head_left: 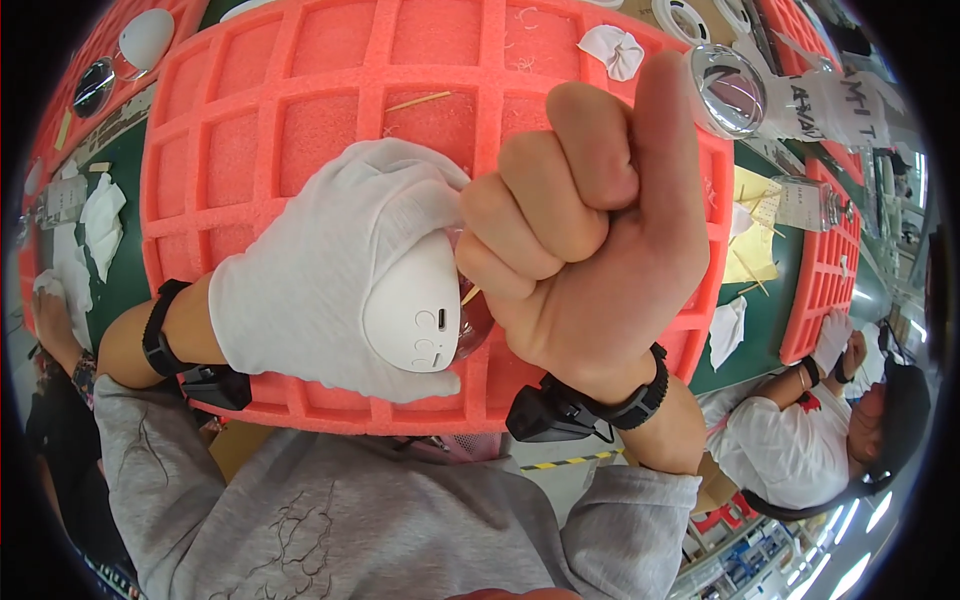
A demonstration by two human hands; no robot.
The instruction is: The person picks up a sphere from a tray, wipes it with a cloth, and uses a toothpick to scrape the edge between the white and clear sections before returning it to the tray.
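The left hand, in a white cloth glove, is wrapped closed around a white egg-shaped device, with its flat end and small port facing the camera. The glove probably keeps fingerprints off the smooth shell, and the cupped grip steadies the device against pressure from the other side. The device sits at the centre of the view, above the near edge of a pink foam tray with square pockets, which likely cushions such parts.

The right hand is bare and curled into a tight fist with the thumb up towards 12 o'clock. Its knuckles press against the device at a clear rounded part showing between the two hands. A thin wooden stick pokes out below the fist at that joint, so the fist seems closed on it, perhaps to work along the seam; how it is gripped is hidden. Both wrists wear black straps.

At 1 o'clock on the tray lie a crumpled white cloth and a clear dome. Another white device rests at 11 o'clock. At 9 o'clock white wipes lie on the green table. At 4 o'clock a co-worker in white sits at a second pink tray.
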